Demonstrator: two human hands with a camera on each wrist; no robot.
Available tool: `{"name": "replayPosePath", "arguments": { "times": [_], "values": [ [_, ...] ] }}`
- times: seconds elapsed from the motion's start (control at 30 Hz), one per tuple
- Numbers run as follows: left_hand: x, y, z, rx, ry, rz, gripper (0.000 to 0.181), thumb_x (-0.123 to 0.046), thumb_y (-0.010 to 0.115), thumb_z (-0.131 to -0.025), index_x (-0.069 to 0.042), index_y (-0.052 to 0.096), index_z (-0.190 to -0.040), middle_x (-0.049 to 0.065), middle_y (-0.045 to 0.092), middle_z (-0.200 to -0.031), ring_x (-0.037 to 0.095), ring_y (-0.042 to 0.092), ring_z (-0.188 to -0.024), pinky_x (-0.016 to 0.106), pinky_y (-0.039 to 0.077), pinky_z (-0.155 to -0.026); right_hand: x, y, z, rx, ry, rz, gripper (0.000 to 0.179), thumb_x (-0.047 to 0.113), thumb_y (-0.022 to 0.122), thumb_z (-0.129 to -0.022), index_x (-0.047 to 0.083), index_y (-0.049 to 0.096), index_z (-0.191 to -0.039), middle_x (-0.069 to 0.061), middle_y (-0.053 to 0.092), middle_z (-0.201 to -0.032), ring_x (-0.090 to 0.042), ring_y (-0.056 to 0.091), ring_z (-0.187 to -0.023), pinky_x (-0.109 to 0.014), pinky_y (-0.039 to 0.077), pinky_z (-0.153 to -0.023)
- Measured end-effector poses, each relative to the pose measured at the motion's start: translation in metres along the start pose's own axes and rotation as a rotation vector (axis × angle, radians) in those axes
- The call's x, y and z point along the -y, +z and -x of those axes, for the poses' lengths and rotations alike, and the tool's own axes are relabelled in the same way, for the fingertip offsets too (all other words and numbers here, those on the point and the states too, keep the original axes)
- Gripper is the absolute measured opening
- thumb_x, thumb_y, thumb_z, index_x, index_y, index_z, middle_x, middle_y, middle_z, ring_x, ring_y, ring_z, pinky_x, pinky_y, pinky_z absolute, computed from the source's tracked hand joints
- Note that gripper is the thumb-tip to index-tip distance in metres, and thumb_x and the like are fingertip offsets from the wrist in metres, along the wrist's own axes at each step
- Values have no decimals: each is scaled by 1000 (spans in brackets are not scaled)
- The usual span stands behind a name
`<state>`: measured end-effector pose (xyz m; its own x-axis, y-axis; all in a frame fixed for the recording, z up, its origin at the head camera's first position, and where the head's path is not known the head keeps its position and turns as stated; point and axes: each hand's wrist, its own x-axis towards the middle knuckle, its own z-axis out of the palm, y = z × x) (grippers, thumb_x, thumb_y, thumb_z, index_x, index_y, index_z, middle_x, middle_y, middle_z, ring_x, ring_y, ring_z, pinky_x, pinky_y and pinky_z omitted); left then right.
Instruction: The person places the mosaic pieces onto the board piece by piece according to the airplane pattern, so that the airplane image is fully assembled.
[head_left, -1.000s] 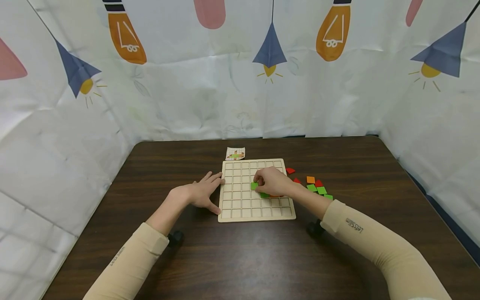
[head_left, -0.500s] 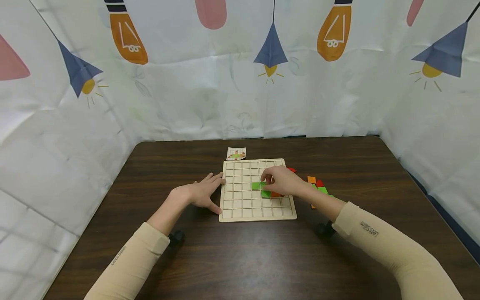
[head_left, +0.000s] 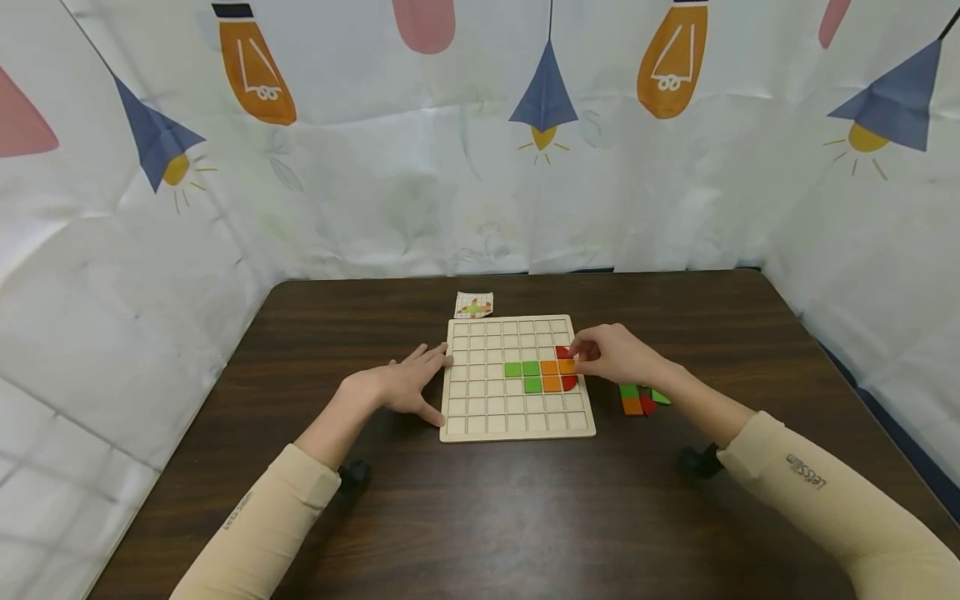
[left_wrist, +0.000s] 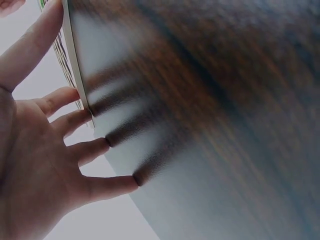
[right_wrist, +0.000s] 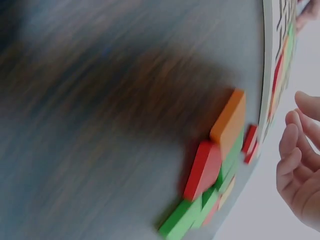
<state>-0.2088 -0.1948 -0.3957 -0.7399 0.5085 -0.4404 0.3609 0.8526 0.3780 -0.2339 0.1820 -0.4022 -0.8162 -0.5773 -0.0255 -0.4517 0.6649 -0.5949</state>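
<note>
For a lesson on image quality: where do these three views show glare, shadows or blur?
Head view: soft glare on the near part of the table, board lines clear. Left wrist view: dark streaks, shadow or reflection, running from the left grip, wood grain blurred. Right wrist view: wood grain smeared, loose pieces clearer, backdrop washed pale.
</note>
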Motion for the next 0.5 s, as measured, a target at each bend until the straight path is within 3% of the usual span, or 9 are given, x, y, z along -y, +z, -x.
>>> {"name": "replayPosePath", "arguments": {
  "times": [0.2,0.5],
  "values": [
    [1,0,0,-8,4,1,100,-47,82,-87,-8,29,-162,16,1,-171,42,-2,-155,76,12,-112,-14,-16,16,11,67,-33,15,7,74,-95,2,73,-108,1,66,-85,-19,58,-74,-35,51,-66],
    [0,0,0,-13,8,8,100,-46,83,-86,-7,30,-161,16,2,-171,41,-2,-155,76,12,-112,-35,-24,33,23,98,-40,16,7,74,-94,3,73,-109,1,65,-85,-19,59,-75,-35,51,-67]
  ]
}}
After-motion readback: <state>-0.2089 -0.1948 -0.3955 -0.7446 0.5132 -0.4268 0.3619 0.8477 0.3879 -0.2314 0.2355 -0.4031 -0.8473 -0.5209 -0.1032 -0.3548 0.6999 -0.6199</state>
